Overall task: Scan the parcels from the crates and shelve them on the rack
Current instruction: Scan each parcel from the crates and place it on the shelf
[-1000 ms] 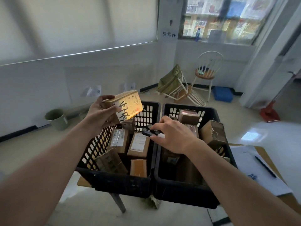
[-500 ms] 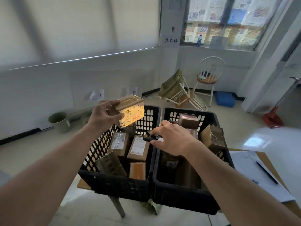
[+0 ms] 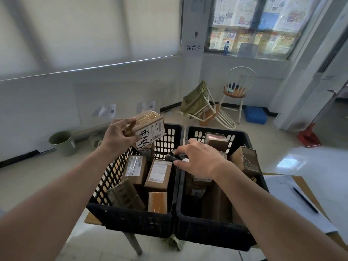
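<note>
My left hand [image 3: 118, 136] grips a small cardboard parcel [image 3: 148, 129] with a white label and black handwriting, held up over the left black crate [image 3: 130, 221]. My right hand [image 3: 199, 159] holds a small black scanner [image 3: 174, 157], its front end facing the parcel from below right. Several taped cardboard parcels lie in the left crate, among them one with a white label [image 3: 159, 174]. The right black crate [image 3: 214, 234] also holds several brown parcels [image 3: 216, 141], partly hidden by my right arm.
Both crates stand side by side on a small table [image 3: 90, 219]. Papers and a pen [image 3: 305, 199] lie on the table at right. On the floor behind are a green bucket [image 3: 62, 142], a tipped chair [image 3: 205, 108], an upright chair [image 3: 237, 87] and a blue tray [image 3: 255, 114].
The orange scanner light on the parcel's label has gone out. The parcel's label now faces more toward me. The view has tilted slightly upward.
</note>
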`<action>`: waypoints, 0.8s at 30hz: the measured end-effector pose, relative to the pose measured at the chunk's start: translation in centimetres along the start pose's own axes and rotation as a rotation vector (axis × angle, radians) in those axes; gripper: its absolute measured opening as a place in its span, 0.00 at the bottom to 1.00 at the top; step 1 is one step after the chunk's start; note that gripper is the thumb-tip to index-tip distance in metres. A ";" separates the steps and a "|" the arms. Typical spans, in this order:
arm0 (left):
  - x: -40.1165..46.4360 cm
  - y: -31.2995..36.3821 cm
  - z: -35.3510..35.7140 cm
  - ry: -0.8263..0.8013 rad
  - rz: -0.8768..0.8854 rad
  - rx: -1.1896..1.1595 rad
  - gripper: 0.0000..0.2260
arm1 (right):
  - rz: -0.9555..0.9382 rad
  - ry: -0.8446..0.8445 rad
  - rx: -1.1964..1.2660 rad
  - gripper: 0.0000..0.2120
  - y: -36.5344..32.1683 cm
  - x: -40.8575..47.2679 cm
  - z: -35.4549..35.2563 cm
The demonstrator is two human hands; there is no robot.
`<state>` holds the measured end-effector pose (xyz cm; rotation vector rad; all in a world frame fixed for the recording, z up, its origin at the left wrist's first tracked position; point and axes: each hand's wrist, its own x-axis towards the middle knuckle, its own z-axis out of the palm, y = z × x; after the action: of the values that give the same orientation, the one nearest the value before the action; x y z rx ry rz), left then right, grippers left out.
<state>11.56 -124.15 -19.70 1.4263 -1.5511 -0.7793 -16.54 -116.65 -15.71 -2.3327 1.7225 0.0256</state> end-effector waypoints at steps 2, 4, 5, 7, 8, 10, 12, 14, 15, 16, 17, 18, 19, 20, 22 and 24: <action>0.3 -0.1 0.0 -0.011 -0.013 -0.038 0.32 | 0.010 0.034 0.043 0.22 0.0 0.5 0.1; 0.5 0.0 -0.1 -0.032 -0.018 -0.135 0.34 | 0.042 0.110 0.205 0.21 -0.2 1.3 0.4; 0.8 0.1 -0.3 -0.048 -0.029 -0.196 0.35 | 0.060 0.168 0.324 0.20 -0.4 1.8 0.5; 1.4 0.5 -0.6 -0.099 -0.083 -0.312 0.35 | 0.086 0.318 0.550 0.18 -1.2 3.1 0.5; 1.7 0.8 -0.8 -0.131 -0.118 -0.365 0.35 | 0.103 0.394 0.656 0.17 -1.8 3.9 0.5; 2.3 1.4 -1.4 -0.188 -0.171 -0.453 0.35 | 0.159 0.514 0.861 0.15 -3.1 5.6 0.1; 2.8 1.5 -2.1 -0.244 -0.193 -0.514 0.36 | 0.213 0.590 1.043 0.16 -4.7 7.3 -0.5; 3.4 1.7 -2.8 -0.300 -0.212 -0.566 0.38 | 0.240 0.645 1.156 0.17 -6.3 9.2 -1.2; 3.6 1.9 -3.2 -0.321 -0.225 -0.592 0.40 | 0.243 0.664 1.180 0.17 -7.1 9.9 -1.6; 3.8 2.1 -3.5 -0.336 -0.236 -0.614 0.41 | 0.241 0.678 1.203 0.17 -7.9 10.6 -2.0; 3.8 2.4 -3.8 -0.350 -0.238 -0.628 0.42 | 0.233 0.689 1.227 0.17 -8.6 11.1 -2.3; 3.8 2.7 -4.2 -0.363 -0.231 -0.630 0.42 | 0.221 0.700 1.245 0.18 -9.3 11.5 -2.6; 3.6 3.0 -4.5 -0.373 -0.217 -0.620 0.42 | 0.207 0.711 1.251 0.18 -9.9 11.9 -2.7; 3.3 3.3 -4.9 -0.377 -0.203 -0.603 0.41 | 0.194 0.720 1.248 0.18 -10.4 12.2 -2.8; 2.7 3.8 -5.7 -0.346 -0.185 -0.558 0.40 | 0.173 0.719 1.233 0.19 -11.1 12.5 -2.9; 2.2 4.2 -6.4 -0.284 -0.185 -0.521 0.40 | 0.144 0.713 1.223 0.20 -11.6 12.7 -3.0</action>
<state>15.47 -125.02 -12.83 1.1087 -1.2913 -1.4298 -2.10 -125.95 -12.68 -1.3000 1.4112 -1.4991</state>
